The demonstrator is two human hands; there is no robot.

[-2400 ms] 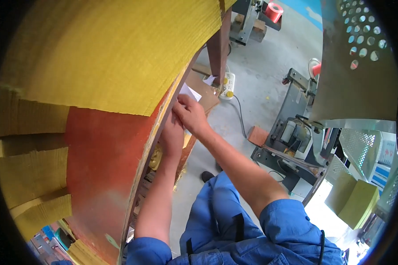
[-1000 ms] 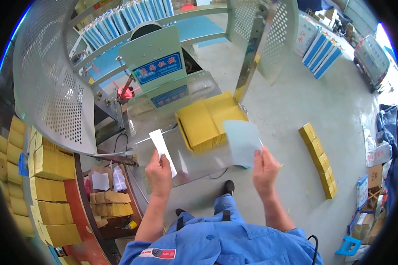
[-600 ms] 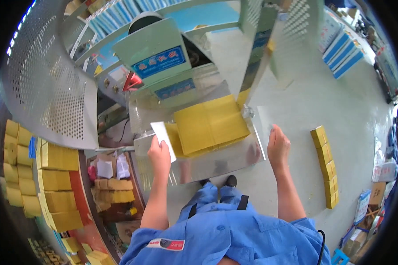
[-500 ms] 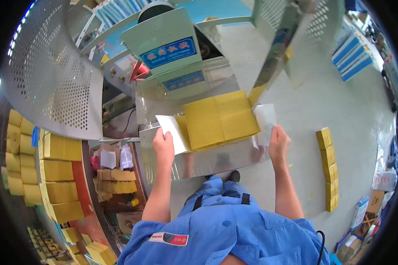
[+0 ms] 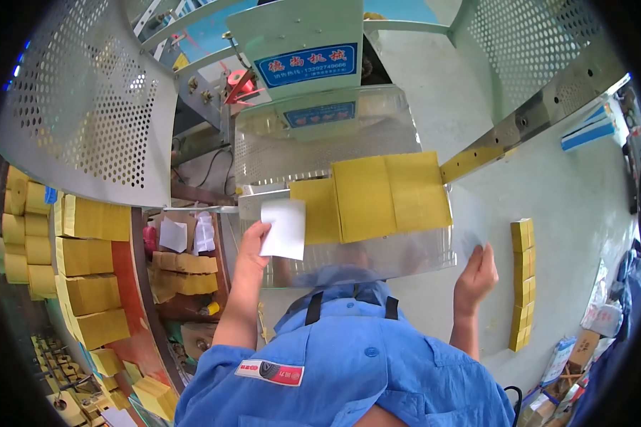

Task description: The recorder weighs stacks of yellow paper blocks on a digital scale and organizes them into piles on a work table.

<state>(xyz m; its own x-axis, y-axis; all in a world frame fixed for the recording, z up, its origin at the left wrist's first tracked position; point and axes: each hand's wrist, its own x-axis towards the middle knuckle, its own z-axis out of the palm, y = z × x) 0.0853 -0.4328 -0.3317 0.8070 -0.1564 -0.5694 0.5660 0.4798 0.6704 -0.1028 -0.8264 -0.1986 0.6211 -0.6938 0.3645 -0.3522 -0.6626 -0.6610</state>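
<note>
My left hand point(image 5: 251, 248) pinches the edge of a white sheet point(image 5: 283, 229), which hangs over the front of a shiny metal table point(image 5: 349, 260). My right hand point(image 5: 476, 279) is closed, out past the table's right end, on a thin, see-through sheet point(image 5: 468, 219) that is faint and blurred. Between the hands lies a large block of yellow paper point(image 5: 392, 198), creased down its middle. A lower yellow piece point(image 5: 313, 206) extends from its left side, behind the white sheet.
Perforated metal guards flank the table, one at the left point(image 5: 85, 107) and one at the right point(image 5: 534, 50). A green panel point(image 5: 299, 43) stands behind. Yellow paper stacks point(image 5: 92, 256) line a red bench at left; a row of yellow bundles point(image 5: 523, 285) lies on the floor.
The view has shifted, and the table sits a little further right. My right hand has moved right and down, away from the yellow block. The white sheet in my left hand now faces up more squarely.
</note>
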